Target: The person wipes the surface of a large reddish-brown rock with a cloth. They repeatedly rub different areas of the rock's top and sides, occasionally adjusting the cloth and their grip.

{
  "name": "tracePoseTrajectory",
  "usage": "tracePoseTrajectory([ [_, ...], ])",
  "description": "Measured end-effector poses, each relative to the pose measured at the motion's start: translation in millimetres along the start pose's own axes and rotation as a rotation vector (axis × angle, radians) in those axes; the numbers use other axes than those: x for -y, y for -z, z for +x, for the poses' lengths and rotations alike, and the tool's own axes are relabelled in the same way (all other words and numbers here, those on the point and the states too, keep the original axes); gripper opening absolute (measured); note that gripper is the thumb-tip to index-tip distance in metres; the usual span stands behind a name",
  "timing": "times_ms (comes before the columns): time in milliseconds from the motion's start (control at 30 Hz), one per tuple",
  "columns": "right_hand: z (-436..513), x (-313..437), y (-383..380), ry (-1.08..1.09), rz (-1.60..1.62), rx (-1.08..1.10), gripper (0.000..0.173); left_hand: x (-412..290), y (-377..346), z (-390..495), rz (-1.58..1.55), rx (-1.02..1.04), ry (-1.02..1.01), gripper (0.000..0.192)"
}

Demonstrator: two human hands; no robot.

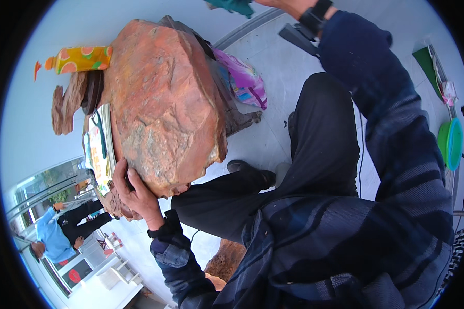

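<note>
My left hand (pixel 139 197) rests with its fingers apart at the near edge of a large reddish stone slab (pixel 166 100), next to a stack of papers (pixel 110 143). A dark teal tool, seemingly scissors (pixel 99 133), lies on the papers. At the top edge of the view, my right hand (pixel 284 3) is partly cut off, with a crumpled green cloth (pixel 234 5) at its fingers. Dark straps circle both wrists, and a grey device sticks out from the right one. A yellow pump bottle with a fruit print (pixel 83 60) is at the slab's far left.
Brown wood pieces (pixel 71 102) are beside the bottle. A purple plastic bag (pixel 241 79) is beyond the slab. Another rough stone (pixel 226 260) sits low near my legs. A person in a light-blue top (pixel 54 239) is at the left, near a white chair (pixel 120 272). Green basins (pixel 450 145) are at the right.
</note>
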State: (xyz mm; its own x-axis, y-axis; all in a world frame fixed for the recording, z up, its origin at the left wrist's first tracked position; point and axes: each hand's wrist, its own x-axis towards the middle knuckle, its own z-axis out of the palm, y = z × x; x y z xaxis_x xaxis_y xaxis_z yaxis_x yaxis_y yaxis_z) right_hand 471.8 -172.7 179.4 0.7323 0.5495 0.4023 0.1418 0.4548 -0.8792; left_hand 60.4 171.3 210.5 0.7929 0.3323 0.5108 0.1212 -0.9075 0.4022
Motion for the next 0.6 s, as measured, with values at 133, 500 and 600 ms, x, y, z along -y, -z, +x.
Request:
tracePoseTrajectory([
  [133, 24, -66, -27, 0.056, 0.104, 0.037, 0.013, 7, 0, -2, -0.03, 0.01, 0.023, 0.037],
  [500, -33, -87, -90, 0.172, -0.247, -0.069, 0.03, 10, 2, -1, -0.011, 0.005, -0.024, 0.031],
  [600, -66, -84, -110, 0.081, -0.379, -0.225, 0.039, 10, 0, 0, -0.007, 0.007, -0.035, 0.032],
])
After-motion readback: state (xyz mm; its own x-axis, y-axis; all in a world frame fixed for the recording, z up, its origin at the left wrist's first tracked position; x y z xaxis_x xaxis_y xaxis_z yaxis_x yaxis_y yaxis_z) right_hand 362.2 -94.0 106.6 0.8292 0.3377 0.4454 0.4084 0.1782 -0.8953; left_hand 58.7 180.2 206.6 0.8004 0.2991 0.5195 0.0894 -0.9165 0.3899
